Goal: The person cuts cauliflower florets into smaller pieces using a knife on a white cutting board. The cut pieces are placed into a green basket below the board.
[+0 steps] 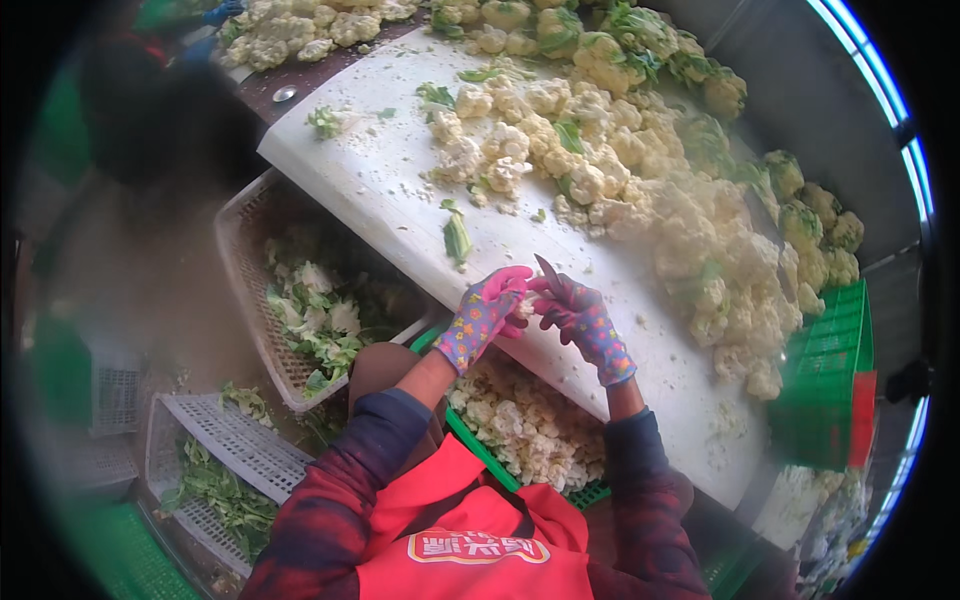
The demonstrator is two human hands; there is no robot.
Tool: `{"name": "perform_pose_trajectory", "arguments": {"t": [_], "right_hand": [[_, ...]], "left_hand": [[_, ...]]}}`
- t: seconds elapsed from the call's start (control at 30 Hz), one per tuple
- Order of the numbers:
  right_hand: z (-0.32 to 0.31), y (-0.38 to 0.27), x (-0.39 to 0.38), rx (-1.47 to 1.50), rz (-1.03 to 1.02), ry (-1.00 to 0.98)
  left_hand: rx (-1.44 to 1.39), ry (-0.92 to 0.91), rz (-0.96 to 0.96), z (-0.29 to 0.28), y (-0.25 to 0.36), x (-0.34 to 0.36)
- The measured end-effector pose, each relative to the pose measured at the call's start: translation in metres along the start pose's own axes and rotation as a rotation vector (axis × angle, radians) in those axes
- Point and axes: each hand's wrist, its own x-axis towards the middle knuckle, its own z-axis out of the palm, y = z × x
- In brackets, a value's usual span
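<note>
My left hand, in a flowered pink glove, is closed on a small cauliflower piece over the front edge of a white board. Just right of it, my right hand, gloved alike, grips a knife whose blade points up, its fingers near the piece. Loose florets are heaped on the board beyond my hands, with a stray leaf nearer. Below the board's edge, cut florets fill a green crate.
Whole cauliflowers line the back. At left are a crate of leaves and a grey crate holding leaves. A stacked green crate stands right. A blue-gloved hand of another person is at upper left, beside more florets.
</note>
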Motion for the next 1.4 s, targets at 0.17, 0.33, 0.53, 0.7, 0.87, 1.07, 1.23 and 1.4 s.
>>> {"name": "perform_pose_trajectory", "arguments": {"t": [0.17,0.33,0.53,0.7,0.87,1.07,1.23,1.4], "right_hand": [[0.022,0.022,-0.056,-0.588,-0.025,0.522],[0.051,0.041,-0.073,-0.959,-0.153,0.396],[0.053,0.030,-0.061,-0.949,-0.133,0.369],[0.040,0.030,-0.046,-0.669,-0.099,0.325],[0.025,0.015,-0.062,0.113,0.195,0.276],[0.043,0.021,-0.078,-0.550,-0.004,0.396],[0.072,0.037,-0.068,-0.984,-0.095,0.429],[0.094,0.039,-0.067,-1.095,-0.024,0.520]], "left_hand": [[0.657,0.267,0.267,0.009,-0.053,0.019],[0.739,0.349,0.471,0.014,-0.066,0.022],[0.599,0.333,0.275,0.019,-0.053,0.013],[0.502,0.255,0.226,0.012,-0.054,0.023],[0.190,0.167,0.177,0.003,-0.053,0.019],[-0.128,-0.095,0.302,0.005,-0.048,0.003],[-0.231,-0.086,0.212,0.019,-0.055,0.001],[-0.123,0.125,0.229,0.034,-0.062,0.001]]}}
